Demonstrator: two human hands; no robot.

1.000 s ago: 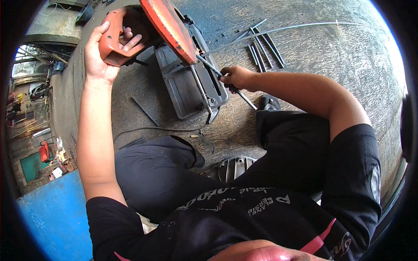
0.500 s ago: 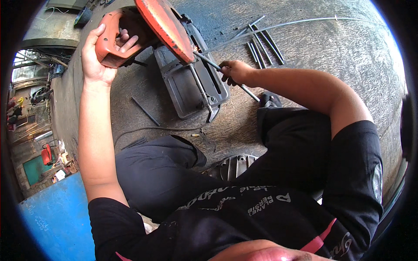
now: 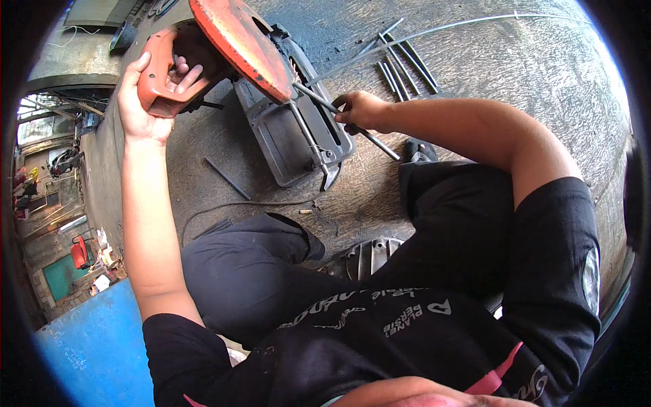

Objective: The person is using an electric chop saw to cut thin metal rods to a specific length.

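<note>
Single head-worn fisheye view, looking steeply down from close above the person's lap, forearms and concrete floor (image 3: 515, 74), edges bent.

Bright daylight — sharp, fisheye-bent edges.

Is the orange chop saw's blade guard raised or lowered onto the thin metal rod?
Raised: the orange guard sits tilted above the dark base, the left hand gripping its handle; the rod lies beneath.

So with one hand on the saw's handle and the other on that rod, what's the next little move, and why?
Probably pull the orange handle down: the left hand already grips it, the blade guard is raised, and the right hand holds the metal rod across the saw base.
</note>
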